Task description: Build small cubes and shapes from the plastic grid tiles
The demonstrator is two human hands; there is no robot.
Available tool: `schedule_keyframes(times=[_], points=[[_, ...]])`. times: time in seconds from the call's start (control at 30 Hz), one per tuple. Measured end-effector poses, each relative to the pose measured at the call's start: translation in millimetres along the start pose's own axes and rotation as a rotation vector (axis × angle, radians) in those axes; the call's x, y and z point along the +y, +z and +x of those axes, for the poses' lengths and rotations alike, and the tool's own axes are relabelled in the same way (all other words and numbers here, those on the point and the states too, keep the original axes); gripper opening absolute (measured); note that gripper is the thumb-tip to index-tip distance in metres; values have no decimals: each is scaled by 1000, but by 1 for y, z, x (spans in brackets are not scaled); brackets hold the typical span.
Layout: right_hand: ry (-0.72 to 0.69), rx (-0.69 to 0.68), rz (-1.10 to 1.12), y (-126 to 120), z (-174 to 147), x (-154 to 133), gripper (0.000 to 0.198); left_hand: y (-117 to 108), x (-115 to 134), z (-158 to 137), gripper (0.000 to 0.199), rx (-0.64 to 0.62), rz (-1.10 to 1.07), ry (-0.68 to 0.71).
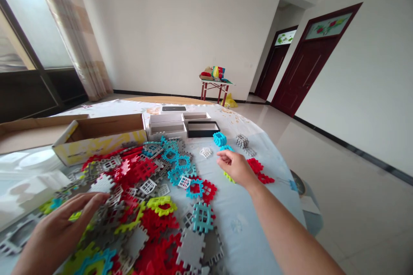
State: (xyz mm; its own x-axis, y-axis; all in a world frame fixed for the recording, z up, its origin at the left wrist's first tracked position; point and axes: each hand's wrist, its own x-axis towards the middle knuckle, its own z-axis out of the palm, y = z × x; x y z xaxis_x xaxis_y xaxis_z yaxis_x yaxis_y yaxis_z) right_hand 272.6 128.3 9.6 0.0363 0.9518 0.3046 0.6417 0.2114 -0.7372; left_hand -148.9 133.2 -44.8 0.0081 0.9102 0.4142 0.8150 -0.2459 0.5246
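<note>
My left hand (61,223) reaches over a loose pile of interlocking plastic building panels, fingers stretched out. Its fingertips are beside a white window panel (116,196); whether they touch is unclear. My right hand (238,167) is right of the pile, above the cloth, fingers loosely bent with nothing visible between them. Left of its fingertips lies a white window panel (205,152), apart from them. Around this hand are a stack of blue panels (220,138), a grey stack (241,140), red panels (255,165) and a partly hidden yellow-green panel (229,176).
Behind the pile stand an open cardboard box (103,146), white box trays (167,129) and a black-rimmed box (203,129). A translucent white plastic container (35,189) is on the left. The round table's cloth (245,223) hangs over its right edge. A small table (216,82) stands by the wall.
</note>
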Motion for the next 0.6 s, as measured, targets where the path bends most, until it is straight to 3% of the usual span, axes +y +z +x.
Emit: schedule_keyframes(times=[0.13, 0.2, 0.37, 0.6], points=[[-66, -288, -29, 29, -20, -25, 26, -7, 5, 0, 42, -37, -45, -17], [-98, -355, -62, 37, -24, -26, 25, -10, 6, 1, 44, -49, -35, -20], [-191, -304, -195, 48, -29, -21, 32, -13, 10, 1, 45, -71, -25, -44], [-273, -381, -136, 50, -31, -18, 45, -12, 12, 1, 46, -24, -43, -9]])
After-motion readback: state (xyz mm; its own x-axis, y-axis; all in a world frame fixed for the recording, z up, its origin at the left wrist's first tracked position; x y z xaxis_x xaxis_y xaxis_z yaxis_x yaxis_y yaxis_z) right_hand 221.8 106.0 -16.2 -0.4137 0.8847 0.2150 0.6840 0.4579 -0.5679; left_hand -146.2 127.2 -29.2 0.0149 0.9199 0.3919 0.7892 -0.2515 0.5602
